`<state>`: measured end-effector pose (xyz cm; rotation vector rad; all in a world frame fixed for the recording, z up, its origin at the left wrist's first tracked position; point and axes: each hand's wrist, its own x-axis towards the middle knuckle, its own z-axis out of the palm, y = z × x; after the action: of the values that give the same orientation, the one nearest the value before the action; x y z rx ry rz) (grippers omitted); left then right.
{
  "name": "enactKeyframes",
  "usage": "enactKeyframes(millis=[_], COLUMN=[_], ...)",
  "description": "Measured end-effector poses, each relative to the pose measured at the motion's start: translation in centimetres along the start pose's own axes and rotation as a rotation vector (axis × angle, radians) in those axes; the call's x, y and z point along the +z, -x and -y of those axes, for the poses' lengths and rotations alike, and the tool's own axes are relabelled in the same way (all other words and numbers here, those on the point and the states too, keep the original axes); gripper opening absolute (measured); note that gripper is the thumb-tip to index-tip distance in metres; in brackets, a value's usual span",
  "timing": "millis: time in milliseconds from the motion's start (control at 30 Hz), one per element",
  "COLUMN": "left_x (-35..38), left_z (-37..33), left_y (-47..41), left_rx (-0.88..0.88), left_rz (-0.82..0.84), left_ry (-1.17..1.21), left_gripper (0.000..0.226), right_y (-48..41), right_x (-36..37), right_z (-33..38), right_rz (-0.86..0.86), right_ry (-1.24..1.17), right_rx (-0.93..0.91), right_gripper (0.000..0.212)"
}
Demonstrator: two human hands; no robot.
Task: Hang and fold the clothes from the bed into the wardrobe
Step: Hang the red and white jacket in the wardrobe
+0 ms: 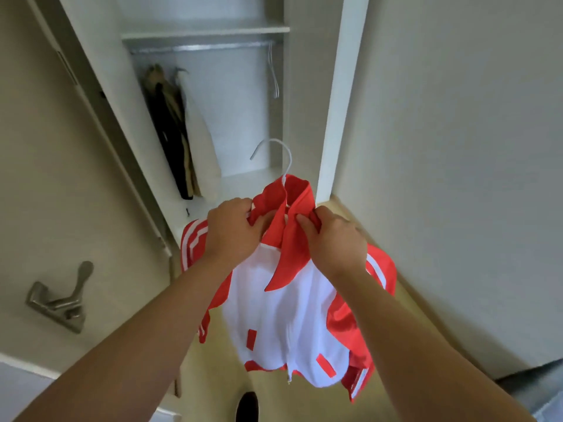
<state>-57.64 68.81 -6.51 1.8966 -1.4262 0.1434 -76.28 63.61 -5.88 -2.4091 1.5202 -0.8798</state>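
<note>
Jacket (274,300), red and white, sits on a white hanger (275,153) in front of the open wardrobe (338,86); it is held in the air well below the rail (201,47) and is not yet hooked to it. Left hand (231,228) and right hand (335,239) each pinch the red collar cloth with curled fingers, one on either side of the neck; the hook stands free above them.

Risk one: both hands hold cloth, not wire; if either lets go to take the hook, that shoulder may slide off the hanger. Whether the hanger's arms sit fully inside the shoulders cannot be told; cloth covers them.

Risk two: the front lies open at the collar; an unfastened front could let the garment slip sideways during the lift.

Risk three: an empty hanger (274,74) occupies the rail's right end, and dark and pale garments (179,132) hang towards its left end; a hook raised carelessly may foul either; the middle of the rail looks the safer target.
</note>
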Motion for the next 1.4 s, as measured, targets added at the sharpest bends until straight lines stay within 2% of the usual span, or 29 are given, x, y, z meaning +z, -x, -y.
enactKeyframes(millis=[167,433,600,667,767,867,1067,1167,1400], left_x=[1.8,6.2,10.8,13.0,16.2,18.5,22.2,24.3,30.3], left_z=[6.6,13.7,16.7,18.1,19.6,20.3,23.0,25.6,34.2], left_y=[-6.9,-19.0,-27.4,-31.1,-37.1,-43.0,-53.7,-58.5,-69.2], left_rx=[0.022,0.062,0.125,0.11,0.049,-0.093,-0.209,-0.213,-0.145], left_rz=[-0.019,-0.082,-0.095,-0.064,0.084,0.226,0.242,0.233,0.341], left_ry=[0.038,0.131,0.091,0.085,0.17,0.308,0.335,0.303,0.349], left_gripper=[0.043,0.048,0.032,0.024,0.016,0.022,0.031,0.029,0.042], right_y=[-8.4,-21.1,-30.5,-34.7,-41.4,-48.0,-60.0,-64.9,-76.6], right_x=[6.0,14.0,19.8,22.2,25.1,26.8,30.9,33.9,42.9], right_z=[3.7,5.9,5.1,4.7,4.2,3.7,3.9,4.4,5.7], right_rz=[-0.044,-0.09,0.001,0.035,0.046,0.07,0.16,0.192,0.19], right_ry=[0.018,-0.008,-0.049,-0.069,-0.09,-0.1,-0.137,-0.137,-0.095], right_rx=[0.02,0.113,0.171,0.186,0.165,0.153,0.156,0.16,0.25], right_gripper=[0.04,0.037,0.034,0.032,0.031,0.031,0.029,0.029,0.037])
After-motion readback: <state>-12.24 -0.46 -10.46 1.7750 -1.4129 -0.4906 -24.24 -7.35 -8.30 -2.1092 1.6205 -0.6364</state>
